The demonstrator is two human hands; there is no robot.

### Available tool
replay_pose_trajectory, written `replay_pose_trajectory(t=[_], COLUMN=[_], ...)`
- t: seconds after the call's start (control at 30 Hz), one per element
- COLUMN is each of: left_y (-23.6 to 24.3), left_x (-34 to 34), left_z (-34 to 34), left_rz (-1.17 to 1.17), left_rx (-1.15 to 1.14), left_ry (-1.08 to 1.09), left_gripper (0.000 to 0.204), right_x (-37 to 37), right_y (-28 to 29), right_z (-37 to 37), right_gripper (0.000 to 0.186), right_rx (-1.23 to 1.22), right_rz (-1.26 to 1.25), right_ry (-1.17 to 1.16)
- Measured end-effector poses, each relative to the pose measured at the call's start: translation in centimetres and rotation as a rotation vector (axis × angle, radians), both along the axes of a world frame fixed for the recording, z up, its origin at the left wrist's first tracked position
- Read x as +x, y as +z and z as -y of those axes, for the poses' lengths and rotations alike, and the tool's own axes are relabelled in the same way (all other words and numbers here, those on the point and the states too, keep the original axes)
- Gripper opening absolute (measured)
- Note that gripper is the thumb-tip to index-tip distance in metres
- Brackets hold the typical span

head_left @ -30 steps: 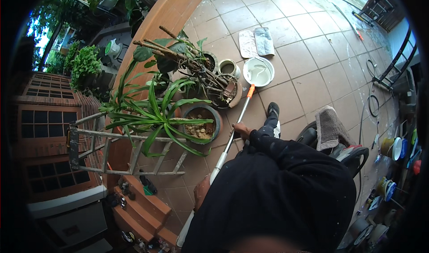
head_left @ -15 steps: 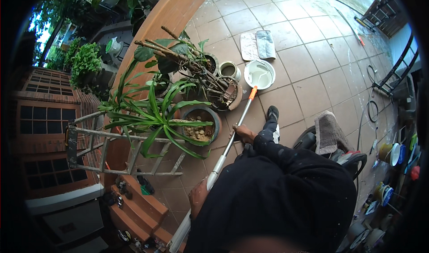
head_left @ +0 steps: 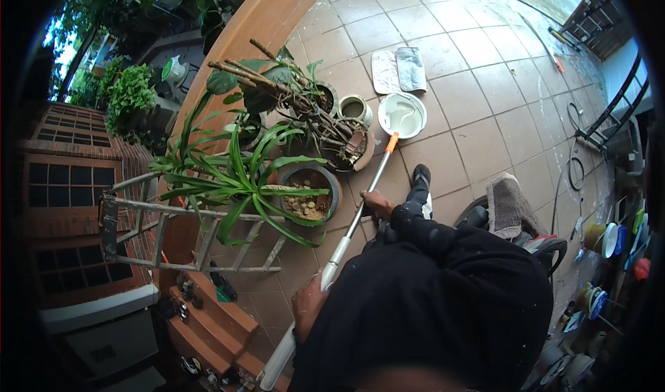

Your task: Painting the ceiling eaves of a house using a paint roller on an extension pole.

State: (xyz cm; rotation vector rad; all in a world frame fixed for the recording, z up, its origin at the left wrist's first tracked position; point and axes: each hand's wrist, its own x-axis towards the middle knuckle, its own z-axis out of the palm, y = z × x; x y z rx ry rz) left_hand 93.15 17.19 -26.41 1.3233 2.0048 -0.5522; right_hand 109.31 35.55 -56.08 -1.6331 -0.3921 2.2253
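A long extension pole (head_left: 360, 213) slants from beside my left hip up to a white bucket (head_left: 383, 127) on the tiles. My right hand (head_left: 377, 205) is closed round its slim metal section. Farther down, my left hand (head_left: 309, 303) wraps the thicker white section. The pole's orange end (head_left: 392, 143) lies over the near rim of the bucket. Inside the bucket is white paint (head_left: 404, 120) and a pale roller-like head, hard to tell from the paint.
Potted plants (head_left: 334, 191) and a wooden stepladder (head_left: 201, 253) stand at left, above brick-coloured steps (head_left: 215, 316). Two flat pads (head_left: 410, 70) lie beyond the bucket. A grey towel (head_left: 509, 205) drapes over equipment at right, near a black cable (head_left: 575, 174) and paint tubs (head_left: 601, 239).
Almost nothing differs. Both hands keep their hold on the pole, and its orange end stays at the bucket; the view has shifted very slightly.
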Motion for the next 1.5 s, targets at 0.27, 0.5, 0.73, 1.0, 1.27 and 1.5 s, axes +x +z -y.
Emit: replay_pose_trajectory(t=[0.27,0.5,0.73,1.0,1.27,1.5], left_y=[-1.1,-3.2,-1.8,-3.1,-1.3,-2.1], left_x=[0.0,0.1,1.3,-5.6,-7.8,-5.4], left_z=[-0.8,0.0,-0.8,13.4,16.1,12.9], left_rz=[-0.020,-0.018,0.044,0.065,-0.157,-0.065], left_rx=[-0.017,0.071,-0.070,0.049,-0.159,-0.054], left_ry=[-0.037,-0.100,0.045,0.226,0.282,0.263], left_gripper=[0.059,0.059,0.044,0.032,0.036,0.035], right_x=[-0.5,-0.9,-0.3,2.0,1.8,4.1], right_y=[-3.4,-10.6,-10.5,-3.6,-4.7,-7.0], right_z=[0.1,0.3,0.0,3.1,4.6,5.1], right_gripper=[0.030,0.030,0.032,0.020,0.048,0.039], right_rx=[-0.007,0.061,-0.067,-0.211,1.227,0.864], right_rz=[-0.093,-0.220,-0.091,-0.002,0.084,-0.277], right_ry=[-0.215,-0.242,-0.132,0.180,1.177,0.865])
